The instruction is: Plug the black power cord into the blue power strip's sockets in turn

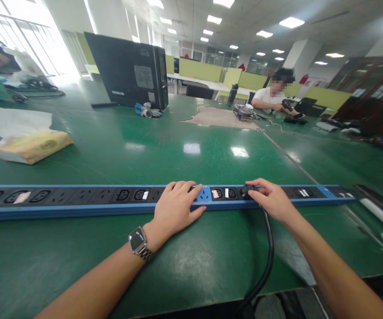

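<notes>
A long blue and black power strip lies across the green table, with rows of sockets facing up. My left hand, a watch on its wrist, rests on the strip's middle with fingers spread, just left of a blue socket. Between the thumb and fingers of my right hand is a black plug at the strip, right of centre. Whether its pins are in a socket is hidden. From the plug a thick black cable curves down over the table's near edge.
A tissue box stands at the left. Behind are a black computer case, gloves and a torn brown sheet. A person sits at the far right holding a dark device. Another person's arm shows at the far left.
</notes>
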A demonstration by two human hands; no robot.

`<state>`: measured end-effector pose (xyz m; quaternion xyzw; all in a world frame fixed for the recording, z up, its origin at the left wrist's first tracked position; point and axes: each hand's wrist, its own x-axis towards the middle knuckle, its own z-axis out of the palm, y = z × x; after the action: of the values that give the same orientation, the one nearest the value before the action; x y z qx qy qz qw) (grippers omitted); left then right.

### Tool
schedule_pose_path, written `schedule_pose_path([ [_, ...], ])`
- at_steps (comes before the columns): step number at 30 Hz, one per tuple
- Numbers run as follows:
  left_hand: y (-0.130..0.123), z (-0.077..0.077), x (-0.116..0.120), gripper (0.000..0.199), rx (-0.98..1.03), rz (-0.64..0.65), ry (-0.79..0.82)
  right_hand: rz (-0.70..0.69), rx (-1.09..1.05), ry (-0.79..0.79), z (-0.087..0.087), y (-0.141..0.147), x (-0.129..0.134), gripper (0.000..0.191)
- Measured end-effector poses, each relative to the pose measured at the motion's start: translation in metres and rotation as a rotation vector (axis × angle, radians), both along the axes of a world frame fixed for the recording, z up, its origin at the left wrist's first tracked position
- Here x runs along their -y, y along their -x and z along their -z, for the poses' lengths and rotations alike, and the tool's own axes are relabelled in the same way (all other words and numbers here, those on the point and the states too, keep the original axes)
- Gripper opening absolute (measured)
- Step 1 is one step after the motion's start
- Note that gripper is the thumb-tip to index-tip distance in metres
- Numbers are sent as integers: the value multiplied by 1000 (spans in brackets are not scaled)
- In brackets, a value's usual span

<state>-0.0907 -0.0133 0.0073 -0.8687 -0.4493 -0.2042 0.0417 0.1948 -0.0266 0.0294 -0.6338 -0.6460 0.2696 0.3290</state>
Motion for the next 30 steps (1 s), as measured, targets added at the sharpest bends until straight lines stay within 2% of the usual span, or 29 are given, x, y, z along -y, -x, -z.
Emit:
schedule_pose_path([
  [4,0,0,0,51,-7,-3,1,-8,52,-27,6,5,0,35],
  [7,0,1,0,52,-9,3,2,7,17,-9,8,7,-1,36],
  [10,1,1,0,52,-10,3,1,50,-26,-62,13,9,3,39],
  [15,1,0,1,51,-19,-1,5,199,-221,-145,30,13,17,47],
  [19,1,0,0,52,-22,0,8,131,-402,-143,37,13,23,51],
  [24,2,1,0,52,-11,14,9,125,-534,-225,33,18,24,45],
  [27,2,1,-1,52,-12,17,3,180,-668,-302,26,20,23,41],
  [30,2,0,-1,52,-27,14,3,258,-794,-346,16,7,22,41],
])
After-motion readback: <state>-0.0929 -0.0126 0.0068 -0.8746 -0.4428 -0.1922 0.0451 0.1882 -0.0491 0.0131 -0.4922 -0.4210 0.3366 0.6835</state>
